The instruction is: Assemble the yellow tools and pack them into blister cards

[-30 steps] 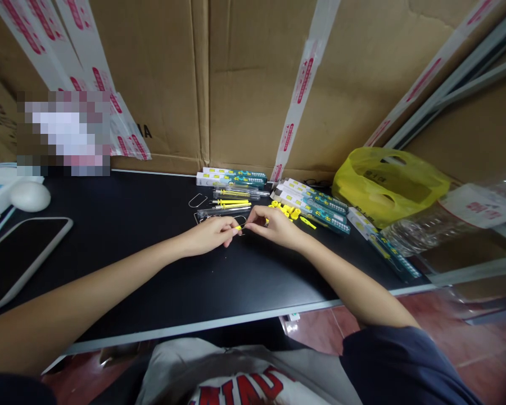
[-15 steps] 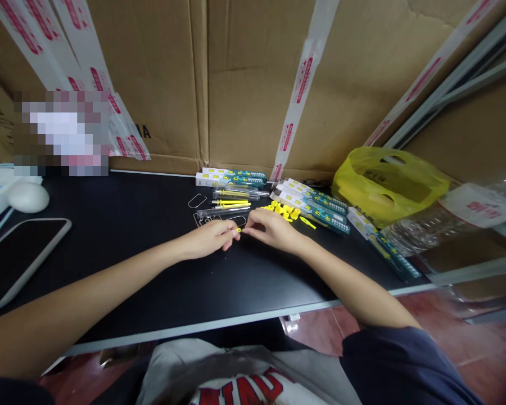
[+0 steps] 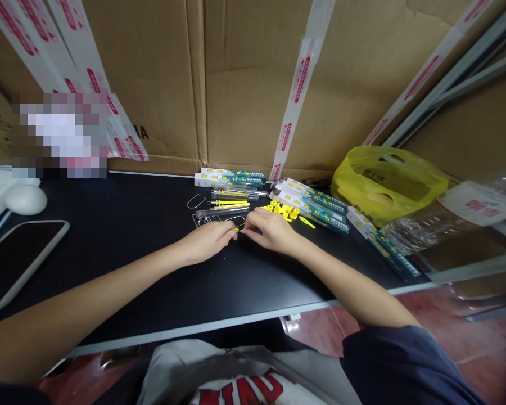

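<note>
My left hand (image 3: 206, 240) and my right hand (image 3: 270, 230) meet over the black table (image 3: 130, 270), fingertips almost touching. Between them sits a small yellow piece (image 3: 236, 229), pinched by my left fingers. My right fingers are closed in a pinch right beside it, apparently on a thin wire I cannot make out well. Just behind the hands lie clear tubes with yellow-handled tools (image 3: 230, 203), bent wire loops (image 3: 197, 200) and a heap of small yellow caps (image 3: 283, 211).
Teal and white boxes (image 3: 231, 178) lie at the back, more boxes (image 3: 316, 203) to the right. A yellow plastic bag (image 3: 385, 183) and clear plastic bag (image 3: 438, 228) sit right. A tablet (image 3: 19, 253) and white mouse (image 3: 25, 199) lie left. Cardboard (image 3: 244, 84) walls the back.
My right hand has slid left until its fingertips meet my left hand's at the yellow piece. The left hand has barely moved.
</note>
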Available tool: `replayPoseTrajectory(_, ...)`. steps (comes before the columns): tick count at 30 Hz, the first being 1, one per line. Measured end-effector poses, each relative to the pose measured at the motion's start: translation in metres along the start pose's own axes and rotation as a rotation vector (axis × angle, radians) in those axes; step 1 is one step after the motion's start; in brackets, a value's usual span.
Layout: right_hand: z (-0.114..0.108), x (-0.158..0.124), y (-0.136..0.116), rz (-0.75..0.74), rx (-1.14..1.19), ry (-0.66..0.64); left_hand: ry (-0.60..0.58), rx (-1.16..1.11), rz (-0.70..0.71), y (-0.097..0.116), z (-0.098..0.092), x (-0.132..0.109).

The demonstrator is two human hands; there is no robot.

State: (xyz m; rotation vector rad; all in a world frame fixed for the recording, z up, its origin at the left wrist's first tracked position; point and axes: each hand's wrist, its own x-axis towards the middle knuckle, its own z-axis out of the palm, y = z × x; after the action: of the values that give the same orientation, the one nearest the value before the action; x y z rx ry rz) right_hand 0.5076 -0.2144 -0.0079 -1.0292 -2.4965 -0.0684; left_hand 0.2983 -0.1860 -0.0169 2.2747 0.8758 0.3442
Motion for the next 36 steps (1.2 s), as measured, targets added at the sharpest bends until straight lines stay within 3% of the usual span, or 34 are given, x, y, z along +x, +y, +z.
replayPoseTrajectory(3, 0.004, -0.001, -0.001, -0.008, -0.049, 0.006, 0.020, 0.035, 0.009, -0.001, 0.002, 0.000)
replayPoseTrajectory(14, 0.011, 0.000, -0.009, 0.207, 0.110, 0.007, 0.009, 0.106, -0.015, -0.001, 0.006, 0.000)
replayPoseTrajectory(23, 0.017, -0.003, -0.016, 0.312, 0.104, 0.042, 0.038, 0.142, -0.009, -0.002, 0.006, 0.000)
replayPoseTrajectory(36, 0.021, -0.004, -0.020, 0.337, 0.032, 0.063, 0.074, 0.186, -0.014, 0.000, 0.010, -0.002)
